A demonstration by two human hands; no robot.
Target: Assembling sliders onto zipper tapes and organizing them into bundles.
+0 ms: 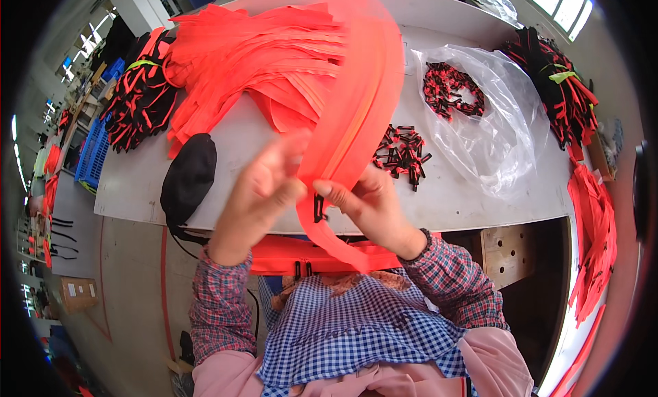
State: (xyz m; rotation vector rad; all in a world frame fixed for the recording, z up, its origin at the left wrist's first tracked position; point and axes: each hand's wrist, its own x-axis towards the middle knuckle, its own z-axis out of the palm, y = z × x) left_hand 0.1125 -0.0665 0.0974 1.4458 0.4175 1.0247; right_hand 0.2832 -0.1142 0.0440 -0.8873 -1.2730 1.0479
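A bright coral zipper [356, 102] with wide tape hangs between my hands and arches up and away over the table, its far end smeared by motion. My right hand [373, 205] pinches its near end, thumb on the tape just beside a black zipper pull [319, 208]. At the left edge of the same tape is my left hand [260, 191], slightly blurred, thumb and fingers closed on it. The tape's tail curls down below the pull. Across my lap lie more coral zippers [274, 254] with black pulls.
A large heap of coral zippers [260, 54] covers the table's far left. Loose black-and-red zipper pulls [404, 154] lie right of centre, beside a transparent plastic bag [507, 143] holding more. Tied black-and-red bundles [140, 99] flank the table. A black pouch-like object [190, 178] sits at the left.
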